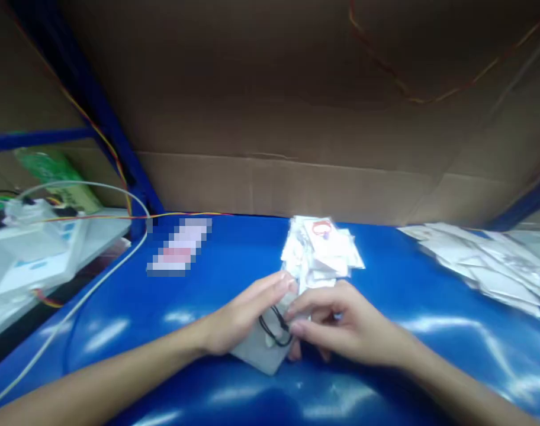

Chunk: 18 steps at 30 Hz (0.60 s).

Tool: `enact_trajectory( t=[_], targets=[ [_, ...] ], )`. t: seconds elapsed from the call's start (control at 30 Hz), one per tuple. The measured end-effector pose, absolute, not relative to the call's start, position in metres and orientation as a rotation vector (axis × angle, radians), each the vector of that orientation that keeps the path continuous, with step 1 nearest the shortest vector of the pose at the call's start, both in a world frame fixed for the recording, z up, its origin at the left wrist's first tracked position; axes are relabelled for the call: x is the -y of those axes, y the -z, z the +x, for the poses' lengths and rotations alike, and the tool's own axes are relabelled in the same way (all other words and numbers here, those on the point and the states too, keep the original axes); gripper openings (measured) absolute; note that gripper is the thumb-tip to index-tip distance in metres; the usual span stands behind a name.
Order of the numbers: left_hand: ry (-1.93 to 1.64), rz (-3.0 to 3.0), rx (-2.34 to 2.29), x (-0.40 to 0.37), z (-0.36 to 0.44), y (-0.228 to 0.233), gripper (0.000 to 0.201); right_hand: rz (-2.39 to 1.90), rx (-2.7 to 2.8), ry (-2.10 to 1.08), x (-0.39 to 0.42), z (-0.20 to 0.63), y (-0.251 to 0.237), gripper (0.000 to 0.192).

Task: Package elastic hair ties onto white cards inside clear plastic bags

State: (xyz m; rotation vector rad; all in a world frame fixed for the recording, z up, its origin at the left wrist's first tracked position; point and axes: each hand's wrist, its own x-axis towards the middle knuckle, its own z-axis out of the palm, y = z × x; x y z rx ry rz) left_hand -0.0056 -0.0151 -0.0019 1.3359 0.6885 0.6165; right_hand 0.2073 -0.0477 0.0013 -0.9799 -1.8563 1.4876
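Blue desk (385, 355), cardboard behind. Left hand (243, 319) lies flat, fingers spread on a grey pouch (261, 349) just in front of the packet pile (321, 248); right hand (345, 328) pinches its black cord (274, 328). Tugging might topple that pile.

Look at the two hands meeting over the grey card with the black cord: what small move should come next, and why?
Probably the right hand should pull the black cord snug against the grey card, since the left hand pins it and the cord lies loose.
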Motion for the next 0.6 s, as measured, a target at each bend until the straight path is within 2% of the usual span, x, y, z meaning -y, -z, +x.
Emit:
enact_trajectory(
  t=[0.17, 0.4, 0.53, 0.6],
  targets=[
    [-0.487, 1.121, -0.574, 0.0146, -0.0048, 0.0055, 0.046, -1.035, 1.752, -1.241, 0.0438, 0.2114, -0.0036, 0.026],
    [-0.723, 1.156, -0.797, 0.0138, -0.0034, 0.0089, 0.038, -0.996, 1.882, -1.451, 0.0458, 0.2117, 0.0031, 0.033],
    [-0.717, 1.22, -0.692, 0.0121, -0.0016, 0.0061, 0.032, -1.04, 1.74, -1.205, 0.0443, 0.2097, 0.0032, 0.028],
    [-0.779, 1.247, -0.706, 0.0114, -0.0008, 0.0057, 0.031, -1.067, 1.62, -1.074, 0.0421, 0.2095, 0.0012, 0.033]
  ],
)
